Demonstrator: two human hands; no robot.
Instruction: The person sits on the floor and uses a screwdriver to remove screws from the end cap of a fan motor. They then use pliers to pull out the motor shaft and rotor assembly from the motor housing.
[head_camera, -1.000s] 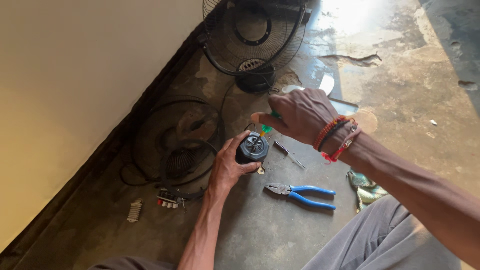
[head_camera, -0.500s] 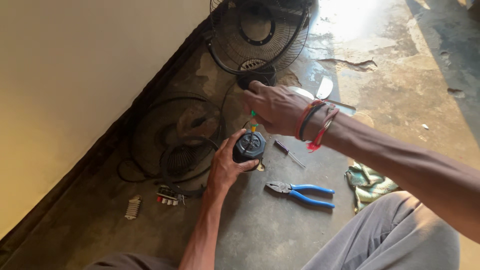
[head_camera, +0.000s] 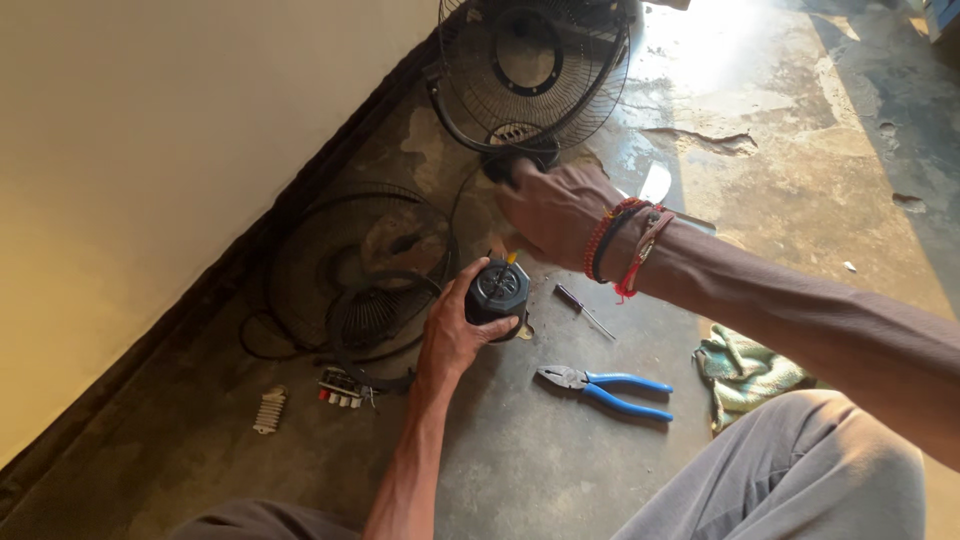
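My left hand (head_camera: 455, 330) grips a black round fan motor housing (head_camera: 497, 290) and holds it upright just above the concrete floor. My right hand (head_camera: 555, 210), with red and black bracelets on the wrist, reaches past the motor. Its fingertips are at the black neck (head_camera: 510, 165) under a wire fan cage (head_camera: 530, 70). The back of this hand faces me, so whatever is in its palm is hidden. A small yellow tip (head_camera: 512, 257) shows between the hand and the motor.
Blue-handled pliers (head_camera: 605, 385) and a thin screwdriver (head_camera: 585, 312) lie right of the motor. A green rag (head_camera: 745, 370) is by my knee. A loose fan grille (head_camera: 360, 270), a switch block (head_camera: 340, 388) and a white ribbed part (head_camera: 268, 410) lie along the wall.
My right hand has moved away from the motor towards the fan cage at the back. The green handle seen in it before no longer shows. The left hand keeps its hold on the motor.
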